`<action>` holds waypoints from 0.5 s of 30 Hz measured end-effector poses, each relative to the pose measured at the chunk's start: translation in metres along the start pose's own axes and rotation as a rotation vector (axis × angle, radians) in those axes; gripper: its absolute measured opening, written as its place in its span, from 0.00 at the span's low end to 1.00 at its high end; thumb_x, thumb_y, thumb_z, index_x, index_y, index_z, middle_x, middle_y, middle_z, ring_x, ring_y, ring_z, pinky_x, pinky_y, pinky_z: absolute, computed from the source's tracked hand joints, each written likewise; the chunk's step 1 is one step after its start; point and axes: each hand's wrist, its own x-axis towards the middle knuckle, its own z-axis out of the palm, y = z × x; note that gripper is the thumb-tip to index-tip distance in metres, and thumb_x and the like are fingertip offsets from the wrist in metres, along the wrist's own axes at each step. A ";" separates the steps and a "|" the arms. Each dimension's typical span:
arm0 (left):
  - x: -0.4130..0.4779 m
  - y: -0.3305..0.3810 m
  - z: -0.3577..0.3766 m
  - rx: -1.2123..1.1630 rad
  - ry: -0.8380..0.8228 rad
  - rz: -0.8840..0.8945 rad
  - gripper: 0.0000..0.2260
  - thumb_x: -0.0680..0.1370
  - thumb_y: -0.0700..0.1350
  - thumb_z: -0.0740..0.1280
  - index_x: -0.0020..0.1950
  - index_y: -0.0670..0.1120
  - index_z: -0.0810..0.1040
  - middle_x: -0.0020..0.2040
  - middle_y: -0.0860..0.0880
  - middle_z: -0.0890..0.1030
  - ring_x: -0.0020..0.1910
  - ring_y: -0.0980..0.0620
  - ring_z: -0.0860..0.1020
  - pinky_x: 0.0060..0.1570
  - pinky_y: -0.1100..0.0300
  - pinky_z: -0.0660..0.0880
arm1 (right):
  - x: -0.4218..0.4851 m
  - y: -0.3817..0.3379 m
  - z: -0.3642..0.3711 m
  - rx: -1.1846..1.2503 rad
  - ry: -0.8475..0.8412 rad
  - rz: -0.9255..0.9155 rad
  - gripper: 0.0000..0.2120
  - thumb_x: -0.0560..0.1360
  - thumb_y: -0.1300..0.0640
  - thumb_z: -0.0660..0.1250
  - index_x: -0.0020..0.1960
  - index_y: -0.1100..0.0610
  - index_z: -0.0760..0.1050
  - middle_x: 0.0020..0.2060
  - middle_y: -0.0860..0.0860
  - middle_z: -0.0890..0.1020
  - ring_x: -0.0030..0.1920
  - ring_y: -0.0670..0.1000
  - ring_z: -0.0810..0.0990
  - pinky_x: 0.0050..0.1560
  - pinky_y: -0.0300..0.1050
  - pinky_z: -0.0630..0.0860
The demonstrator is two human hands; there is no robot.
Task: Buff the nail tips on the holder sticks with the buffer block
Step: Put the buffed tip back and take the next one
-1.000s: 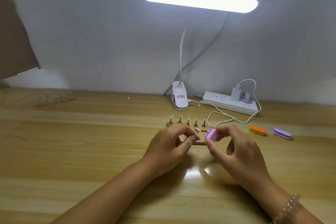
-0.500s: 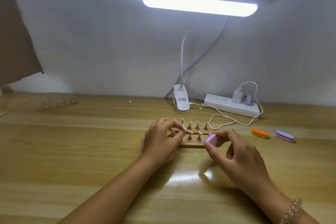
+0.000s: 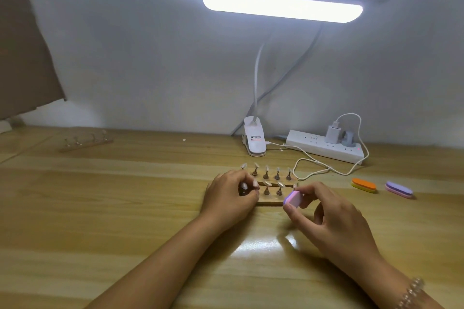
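Buffer block (image 3: 292,198), pink and lilac, is pinched between the thumb and fingertips of the right hand (image 3: 331,221), just off the right front corner of the wooden base (image 3: 270,202) on the table (image 3: 100,208). The base carries two rows of holder sticks (image 3: 277,176), each topped with pale nail tips (image 3: 266,168): five at the back, two standing free in front. At the front row's left end the left hand (image 3: 227,199) curls its fingers and thumb around the end stick (image 3: 243,190), hiding most of it. Right of the base, well apart, lie an orange buffer (image 3: 364,184) and a purple buffer (image 3: 399,189). Behind the base sit a lamp clip (image 3: 254,139) and a power strip (image 3: 324,148). Far left of the base lies a second base (image 3: 85,142) with sticks.
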 end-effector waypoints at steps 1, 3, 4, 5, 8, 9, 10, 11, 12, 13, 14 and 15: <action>0.000 0.000 0.000 0.007 -0.008 -0.001 0.11 0.74 0.46 0.71 0.37 0.60 0.73 0.45 0.56 0.81 0.50 0.51 0.78 0.55 0.50 0.75 | 0.000 0.000 0.000 0.018 0.014 0.009 0.13 0.69 0.35 0.65 0.48 0.42 0.73 0.41 0.35 0.78 0.40 0.42 0.77 0.36 0.42 0.71; 0.000 0.001 0.000 0.026 -0.022 -0.005 0.09 0.74 0.46 0.70 0.38 0.59 0.73 0.47 0.55 0.81 0.50 0.51 0.77 0.55 0.51 0.75 | 0.002 0.002 0.000 0.077 0.049 0.038 0.12 0.70 0.37 0.66 0.47 0.43 0.74 0.40 0.37 0.80 0.39 0.44 0.78 0.38 0.46 0.74; 0.000 0.001 -0.001 0.038 -0.025 -0.008 0.08 0.74 0.46 0.69 0.39 0.58 0.73 0.47 0.55 0.81 0.50 0.51 0.76 0.55 0.51 0.75 | 0.003 0.004 0.000 0.115 0.066 0.054 0.11 0.70 0.39 0.67 0.47 0.44 0.75 0.40 0.39 0.80 0.40 0.44 0.78 0.39 0.47 0.75; 0.000 0.001 -0.001 0.049 -0.025 -0.007 0.08 0.74 0.46 0.69 0.39 0.57 0.73 0.47 0.55 0.81 0.51 0.51 0.76 0.55 0.52 0.74 | 0.004 0.005 0.000 0.152 0.082 0.070 0.10 0.71 0.40 0.67 0.47 0.44 0.75 0.40 0.40 0.81 0.42 0.43 0.79 0.41 0.48 0.75; 0.000 0.000 0.000 0.096 -0.025 0.009 0.07 0.74 0.48 0.68 0.41 0.57 0.72 0.47 0.57 0.79 0.51 0.53 0.74 0.53 0.56 0.72 | 0.007 0.008 0.000 0.232 0.112 0.114 0.14 0.72 0.37 0.63 0.48 0.46 0.75 0.42 0.40 0.82 0.46 0.40 0.79 0.45 0.47 0.76; -0.001 0.001 0.001 0.110 -0.021 0.018 0.06 0.74 0.49 0.68 0.41 0.57 0.72 0.47 0.58 0.78 0.52 0.54 0.73 0.53 0.57 0.70 | 0.007 0.009 0.001 0.235 0.104 0.127 0.16 0.71 0.36 0.61 0.49 0.46 0.75 0.43 0.40 0.82 0.47 0.37 0.79 0.46 0.46 0.76; -0.001 0.001 0.001 0.127 -0.013 0.029 0.05 0.75 0.51 0.68 0.43 0.57 0.72 0.48 0.58 0.77 0.53 0.55 0.72 0.53 0.57 0.69 | 0.007 0.009 0.002 0.226 0.086 0.144 0.18 0.71 0.35 0.59 0.50 0.46 0.74 0.45 0.40 0.81 0.47 0.35 0.78 0.46 0.44 0.75; -0.001 0.001 0.002 0.150 -0.003 0.042 0.05 0.75 0.53 0.68 0.46 0.56 0.73 0.50 0.59 0.77 0.55 0.56 0.72 0.54 0.57 0.69 | 0.007 0.009 0.002 0.209 0.067 0.162 0.18 0.71 0.34 0.58 0.50 0.46 0.73 0.46 0.39 0.81 0.48 0.33 0.78 0.47 0.44 0.75; -0.002 0.001 0.003 0.184 0.007 0.058 0.07 0.76 0.55 0.68 0.51 0.56 0.74 0.52 0.59 0.76 0.56 0.56 0.71 0.56 0.56 0.68 | 0.007 0.010 0.003 0.189 0.053 0.175 0.18 0.71 0.33 0.58 0.50 0.45 0.72 0.46 0.39 0.81 0.48 0.33 0.78 0.49 0.45 0.76; -0.003 0.001 0.004 0.223 0.018 0.083 0.09 0.77 0.57 0.67 0.55 0.57 0.75 0.55 0.59 0.75 0.58 0.56 0.70 0.58 0.57 0.67 | 0.007 0.010 0.003 0.170 0.046 0.180 0.17 0.71 0.33 0.57 0.50 0.44 0.71 0.46 0.38 0.81 0.47 0.33 0.78 0.50 0.47 0.76; -0.003 0.001 0.005 0.263 0.037 0.120 0.11 0.78 0.57 0.66 0.58 0.57 0.75 0.58 0.58 0.74 0.60 0.56 0.69 0.59 0.57 0.65 | 0.007 0.009 0.003 0.152 0.044 0.177 0.16 0.72 0.33 0.57 0.50 0.43 0.71 0.46 0.37 0.81 0.47 0.34 0.79 0.50 0.47 0.76; -0.004 0.001 0.005 0.301 0.064 0.169 0.12 0.79 0.57 0.65 0.60 0.57 0.75 0.60 0.58 0.73 0.62 0.55 0.68 0.61 0.58 0.63 | 0.006 0.009 0.003 0.134 0.040 0.172 0.15 0.72 0.33 0.57 0.50 0.42 0.70 0.46 0.36 0.81 0.47 0.35 0.79 0.50 0.48 0.77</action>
